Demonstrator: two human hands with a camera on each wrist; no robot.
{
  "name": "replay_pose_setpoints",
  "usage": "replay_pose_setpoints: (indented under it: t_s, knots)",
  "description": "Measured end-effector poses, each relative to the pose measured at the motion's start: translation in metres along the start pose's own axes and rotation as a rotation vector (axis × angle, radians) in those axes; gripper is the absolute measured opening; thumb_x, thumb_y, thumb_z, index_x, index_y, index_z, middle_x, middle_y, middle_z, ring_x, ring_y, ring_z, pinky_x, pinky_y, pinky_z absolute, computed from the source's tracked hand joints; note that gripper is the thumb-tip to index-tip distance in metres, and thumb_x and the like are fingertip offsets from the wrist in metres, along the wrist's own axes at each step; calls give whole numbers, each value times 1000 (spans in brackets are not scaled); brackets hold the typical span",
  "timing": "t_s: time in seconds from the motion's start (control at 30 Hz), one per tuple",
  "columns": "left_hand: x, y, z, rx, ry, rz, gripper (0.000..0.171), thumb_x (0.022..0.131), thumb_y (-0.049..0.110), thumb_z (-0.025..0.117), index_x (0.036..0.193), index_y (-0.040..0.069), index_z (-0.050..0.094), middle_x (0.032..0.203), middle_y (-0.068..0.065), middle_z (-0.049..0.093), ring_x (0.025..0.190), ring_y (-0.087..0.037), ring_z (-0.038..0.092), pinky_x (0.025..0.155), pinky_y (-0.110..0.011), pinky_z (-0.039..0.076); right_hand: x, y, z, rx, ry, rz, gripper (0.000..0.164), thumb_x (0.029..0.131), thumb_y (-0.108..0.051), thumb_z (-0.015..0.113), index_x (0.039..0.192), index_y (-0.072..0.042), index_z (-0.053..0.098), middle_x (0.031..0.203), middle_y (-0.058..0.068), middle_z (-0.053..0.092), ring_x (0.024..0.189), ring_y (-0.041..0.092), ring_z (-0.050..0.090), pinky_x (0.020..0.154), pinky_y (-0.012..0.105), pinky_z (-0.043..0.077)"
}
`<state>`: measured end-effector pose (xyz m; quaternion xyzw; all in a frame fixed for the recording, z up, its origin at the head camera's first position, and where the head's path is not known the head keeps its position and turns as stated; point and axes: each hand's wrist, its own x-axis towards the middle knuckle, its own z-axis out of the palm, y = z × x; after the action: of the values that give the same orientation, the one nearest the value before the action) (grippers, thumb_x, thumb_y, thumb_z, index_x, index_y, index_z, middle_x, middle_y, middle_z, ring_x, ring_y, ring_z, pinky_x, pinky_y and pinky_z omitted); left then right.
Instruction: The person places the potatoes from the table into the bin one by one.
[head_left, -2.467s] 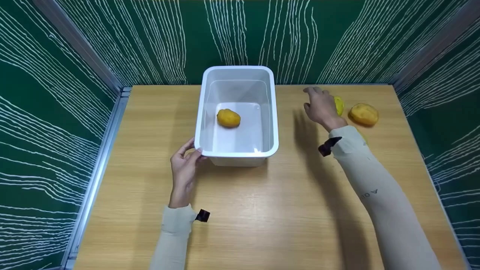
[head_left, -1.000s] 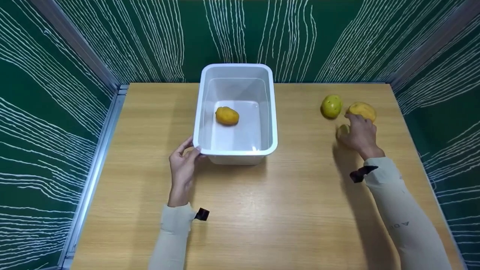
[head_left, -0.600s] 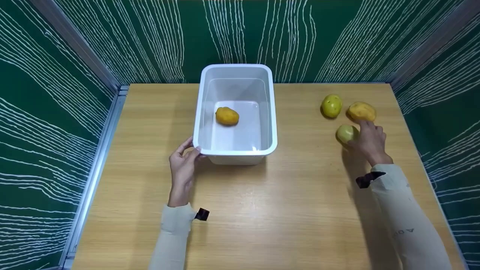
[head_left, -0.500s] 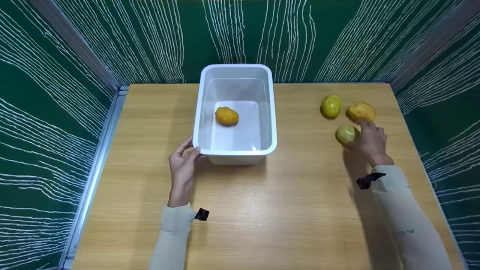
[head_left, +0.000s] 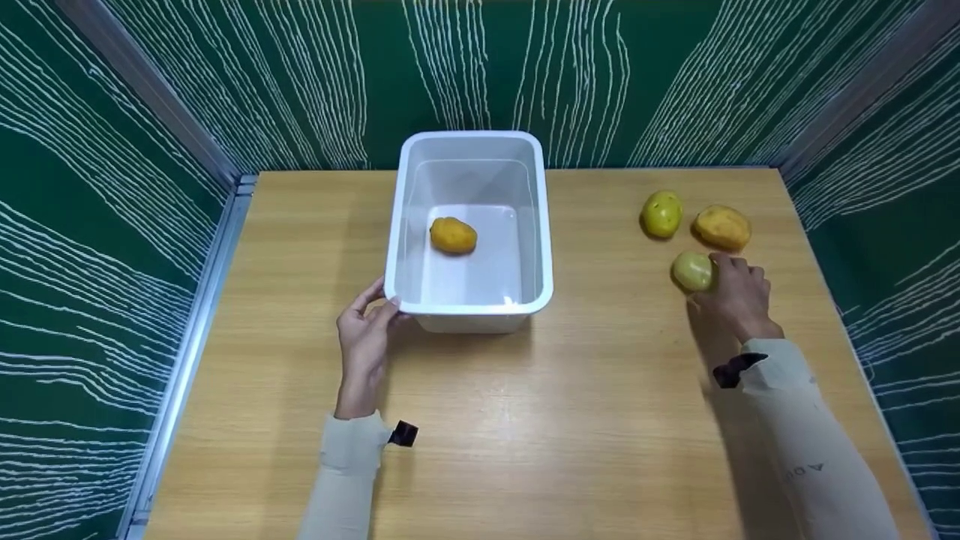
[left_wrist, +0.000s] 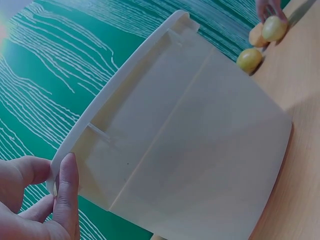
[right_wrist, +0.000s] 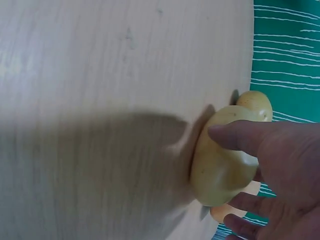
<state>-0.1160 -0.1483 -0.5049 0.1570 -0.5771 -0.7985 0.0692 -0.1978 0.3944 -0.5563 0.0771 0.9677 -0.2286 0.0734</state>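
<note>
My left hand [head_left: 365,341] pinches the near left corner of the rim of a white plastic bin [head_left: 545,225]. In the left wrist view, thumb and fingers lie on both sides of that rim. Inside the bin, on its floor, is one orange-yellow potato [head_left: 453,235]. My right hand [head_left: 739,296] holds a yellow-green potato [head_left: 693,271] by its right side, still on the table. In the right wrist view the thumb lies across this potato [right_wrist: 220,170] and the other fingers reach behind it. Just beyond are a spotted yellow-green potato [head_left: 661,214] and a tan-yellow potato [head_left: 722,227].
All of it stands on a wooden table [head_left: 480,450]. Green panels with white wavy lines [head_left: 600,82] rise at the back and both sides. A metal rail [head_left: 187,337] runs along the left edge of the table.
The right hand has come from the far side of the potatoes, back and to the right, onto the nearest green one. The left hand and the bin keep their place.
</note>
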Motion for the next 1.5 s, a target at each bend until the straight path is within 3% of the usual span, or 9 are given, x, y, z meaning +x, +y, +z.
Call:
replay_pose_setpoints:
  t_s: [0.23, 0.5, 0.67, 1.0, 1.27, 1.5]
  knots:
    - [-3, -1, 0, -9, 21, -16, 46, 97, -13, 62, 143, -11, 57, 119, -17, 54, 76, -12, 68, 76, -23, 67, -2, 2, 9, -1, 26, -12, 77, 96, -18, 79, 155, 6, 36, 144, 39, 44, 128, 58, 35, 111, 75, 29]
    - [-3, -1, -1, -29, -48, 37, 46, 97, -16, 59, 143, -15, 54, 117, -17, 53, 73, -11, 67, 75, -23, 67, 4, 4, 10, -8, 74, -35, 70, 95, -17, 78, 149, 10, 44, 134, 38, 54, 121, 55, 39, 108, 72, 30]
    - [-2, 0, 0, -23, -10, 21, 46, 97, -14, 61, 142, -15, 56, 116, -16, 54, 72, -11, 67, 74, -24, 67, 5, -1, 9, 30, 88, -35, 63, 94, -17, 78, 144, 8, 50, 134, 35, 56, 122, 54, 39, 110, 73, 28]
    - [-1, 1, 1, -11, 20, -6, 46, 97, -14, 62, 143, -13, 56, 116, -16, 55, 73, -11, 68, 75, -24, 68, 11, -32, -6, 82, 124, -98, 69, 93, -22, 81, 152, -2, 49, 141, 26, 52, 128, 52, 34, 115, 74, 22]
    - [0, 2, 2, -4, 19, -13, 46, 97, -13, 62, 143, -12, 56, 119, -16, 55, 76, -11, 69, 77, -24, 67, 15, -59, -21, 80, 163, -191, 62, 90, -13, 81, 143, 6, 54, 138, 31, 57, 127, 52, 38, 111, 72, 26]
    - [1, 0, 0, -25, -40, 33, 46, 96, -15, 60, 142, -13, 56, 119, -16, 53, 76, -12, 67, 78, -25, 68, 19, -84, -29, 56, 202, -282, 72, 87, -14, 86, 146, 8, 52, 139, 34, 57, 129, 53, 42, 108, 71, 33]
